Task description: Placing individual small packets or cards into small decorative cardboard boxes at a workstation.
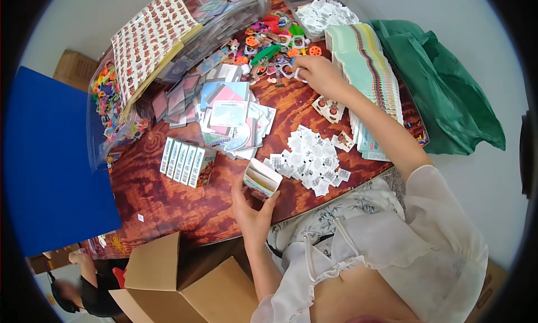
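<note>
Cradling an open small box [261, 179] upright in my left hand [253, 211] for filling, my right hand [320, 75] pinches a white ring toy [295, 72] from the pile.

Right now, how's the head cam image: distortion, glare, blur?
Head view: strong fisheye with a black rim, table edges bowed; even daylight, soft shadows, slight sheen on the plastic bags; the left hand with its small box is sharp, the right hand slightly soft.

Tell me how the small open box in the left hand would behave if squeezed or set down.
The small box looks like thin printed card with its flap open, so it probably dents under a firm squeeze. The left hand lifts it from below with ease, suggesting it is light. Set upright on the wooden table, it may tip readily.
</note>
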Action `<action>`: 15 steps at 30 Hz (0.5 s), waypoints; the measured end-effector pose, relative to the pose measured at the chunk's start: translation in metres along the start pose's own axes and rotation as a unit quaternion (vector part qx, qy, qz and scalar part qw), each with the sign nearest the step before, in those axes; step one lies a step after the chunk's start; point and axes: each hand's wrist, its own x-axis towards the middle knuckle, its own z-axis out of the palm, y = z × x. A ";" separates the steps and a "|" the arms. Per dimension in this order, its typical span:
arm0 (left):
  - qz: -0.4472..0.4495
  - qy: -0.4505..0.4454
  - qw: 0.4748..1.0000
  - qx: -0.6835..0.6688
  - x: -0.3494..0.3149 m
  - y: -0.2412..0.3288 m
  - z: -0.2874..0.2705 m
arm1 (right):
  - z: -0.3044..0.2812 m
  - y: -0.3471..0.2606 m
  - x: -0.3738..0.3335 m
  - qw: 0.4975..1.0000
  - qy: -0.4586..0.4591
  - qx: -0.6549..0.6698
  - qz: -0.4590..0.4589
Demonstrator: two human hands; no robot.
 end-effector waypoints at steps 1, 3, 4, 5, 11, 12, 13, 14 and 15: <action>0.016 -0.004 1.000 0.019 0.001 -0.002 0.000 | 0.003 -0.004 0.006 0.999 -0.042 0.026 0.000; 0.017 -0.003 1.000 0.016 0.003 0.000 0.003 | 0.011 -0.016 0.016 0.992 -0.098 0.073 0.019; 0.016 -0.001 1.000 0.011 0.004 0.001 0.005 | 0.021 -0.016 0.020 0.992 -0.098 0.073 0.019; 0.017 0.000 1.000 0.013 0.005 0.003 0.006 | 0.034 -0.014 0.024 0.997 -0.058 0.016 -0.041; -0.007 0.031 0.999 -0.036 0.007 0.008 0.007 | 0.062 -0.037 0.025 0.983 -0.029 -0.168 -0.068; -0.022 0.032 0.996 -0.074 0.006 0.013 0.009 | 0.058 -0.039 0.023 0.984 -0.023 -0.160 -0.074; -0.015 0.032 0.998 -0.055 0.006 0.011 0.008 | 0.059 -0.036 0.023 0.986 -0.009 -0.149 -0.071; -0.007 0.032 0.999 -0.038 0.007 0.007 0.007 | 0.058 -0.036 0.024 0.988 0.006 -0.139 -0.070; -0.010 0.037 0.999 -0.036 0.007 0.007 0.006 | 0.057 -0.037 0.020 0.987 0.005 -0.140 -0.080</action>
